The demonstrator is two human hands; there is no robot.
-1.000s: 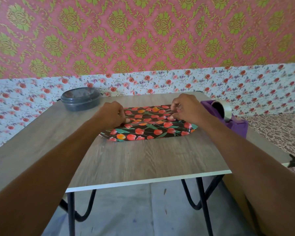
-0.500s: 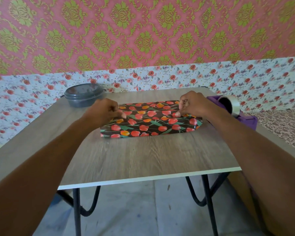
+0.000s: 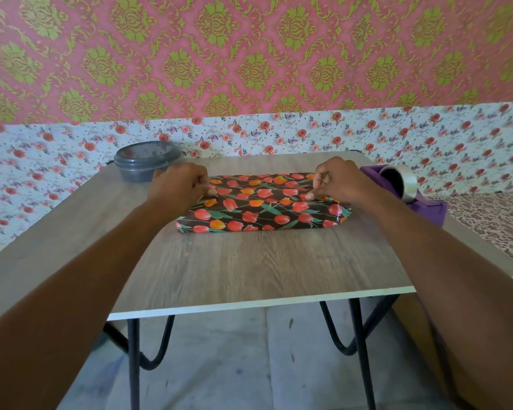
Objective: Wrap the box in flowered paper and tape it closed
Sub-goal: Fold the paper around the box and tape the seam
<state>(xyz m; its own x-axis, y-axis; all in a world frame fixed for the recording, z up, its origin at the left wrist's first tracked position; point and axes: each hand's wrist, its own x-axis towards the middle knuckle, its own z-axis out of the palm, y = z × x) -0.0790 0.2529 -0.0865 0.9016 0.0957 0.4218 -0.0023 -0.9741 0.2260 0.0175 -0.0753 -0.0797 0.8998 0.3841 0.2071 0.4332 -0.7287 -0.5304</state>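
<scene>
Flattened further since a second ago: flowered paper (image 3: pixel 264 202), then loose and partly spread on the table (image 3: pixel 249 267), now lies drawn over the box into a low, neat parcel at the table's middle, both hands remaining at its far upper edge. Box itself: hidden under the paper. Left hand (image 3: pixel 179 184): at the parcel's left end, fingers curled closed, tips apparently pinching the paper edge; exact contact hidden behind the knuckles. Right hand (image 3: pixel 338 180): at the right end, fingers bent, one fingertip (image 3: pixel 308 196) pressing down on the paper along what seems to be the overlap seam. Step in hand, as judged: holding the long seam shut, wrap around the body of the box largely done, no tape visibly applied. Next move calls for one hand to keep the seam pinned while the other reaches to the purple tape dispenser (image 3: pixel 403 187), just beside the right wrist. Also present: lidded grey container (image 3: pixel 145 162), far left corner, apart from the parcel.
</scene>
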